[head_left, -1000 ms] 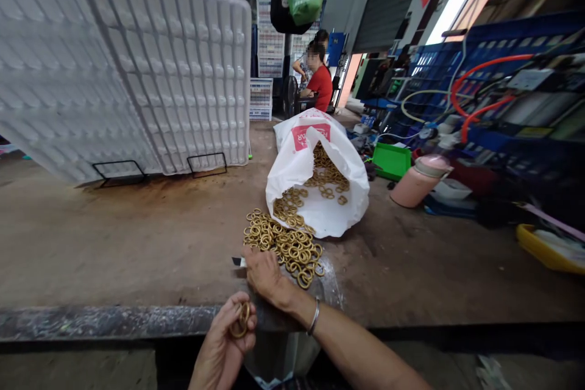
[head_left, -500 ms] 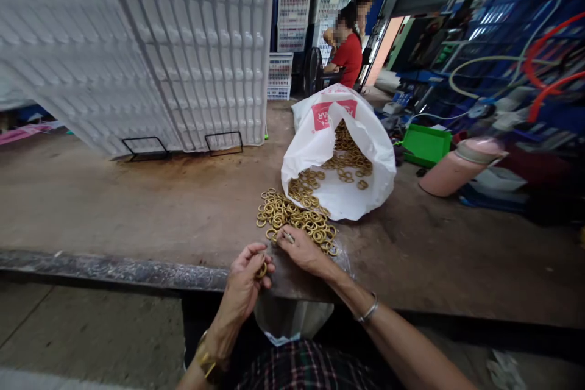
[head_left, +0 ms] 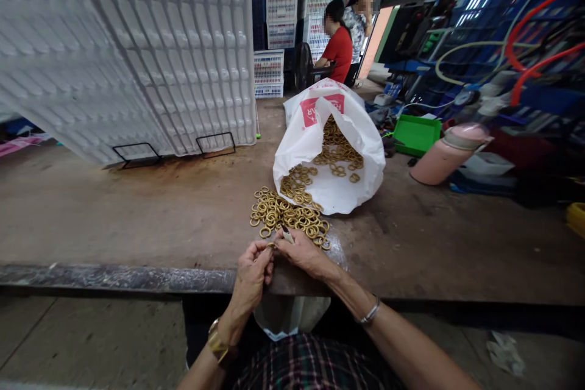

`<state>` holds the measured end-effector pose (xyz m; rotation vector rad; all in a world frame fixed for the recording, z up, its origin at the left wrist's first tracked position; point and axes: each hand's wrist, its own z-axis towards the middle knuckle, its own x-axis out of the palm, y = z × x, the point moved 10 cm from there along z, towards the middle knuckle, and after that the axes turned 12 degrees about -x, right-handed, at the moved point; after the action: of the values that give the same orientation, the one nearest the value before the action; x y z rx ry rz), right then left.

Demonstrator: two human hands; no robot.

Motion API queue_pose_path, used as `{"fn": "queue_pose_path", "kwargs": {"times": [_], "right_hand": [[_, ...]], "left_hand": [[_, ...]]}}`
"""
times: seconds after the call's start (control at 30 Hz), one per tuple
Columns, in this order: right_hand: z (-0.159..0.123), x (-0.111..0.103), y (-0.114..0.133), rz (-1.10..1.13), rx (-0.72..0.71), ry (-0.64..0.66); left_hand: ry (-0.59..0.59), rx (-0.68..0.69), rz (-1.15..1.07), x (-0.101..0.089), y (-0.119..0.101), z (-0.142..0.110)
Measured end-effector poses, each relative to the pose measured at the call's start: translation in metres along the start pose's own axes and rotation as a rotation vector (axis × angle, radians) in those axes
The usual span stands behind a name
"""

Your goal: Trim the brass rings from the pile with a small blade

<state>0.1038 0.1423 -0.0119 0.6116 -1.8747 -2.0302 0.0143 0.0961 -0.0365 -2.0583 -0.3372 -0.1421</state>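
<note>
My left hand (head_left: pixel 252 273) is closed, pinching a brass-coloured ring (head_left: pixel 271 245) at its fingertips just above the table's near edge. Against that ring come the fingertips of my right hand (head_left: pixel 302 253), which grips a small pale tool with a dark tip (head_left: pixel 287 234); its exact kind is unclear. Right behind both hands lies a loose heap of brass-coloured rings (head_left: pixel 286 213). The heap runs into the mouth of a white plastic bag (head_left: pixel 354 192) lying on its side, with many more rings inside.
Ribbed white plastic trays (head_left: pixel 183 61) stand upright at left on black wire stands (head_left: pixel 137 155). At right are a pink bottle (head_left: pixel 450 155), a green tray (head_left: pixel 417 135) and hoses. Two people (head_left: pixel 340 52) are behind, near stacked crates (head_left: pixel 269 73). A pale bag (head_left: pixel 292 314) hangs below the table edge.
My left hand has risen toward my right, bringing the ring to the right fingertips. The view has shifted slightly, and the person at the back has turned.
</note>
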Motion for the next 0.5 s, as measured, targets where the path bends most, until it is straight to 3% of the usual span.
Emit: {"fn": "queue_pose_path", "kwargs": {"times": [0.3,0.5], "right_hand": [[-0.003,0.016,-0.015,0.283,0.153,-0.015],[0.004,0.001,-0.006,0.003,0.015,-0.067]], "left_hand": [[-0.008,0.037,-0.019,0.0,-0.005,-0.004],[0.014,0.025,-0.028,0.0,-0.003,-0.005]]}}
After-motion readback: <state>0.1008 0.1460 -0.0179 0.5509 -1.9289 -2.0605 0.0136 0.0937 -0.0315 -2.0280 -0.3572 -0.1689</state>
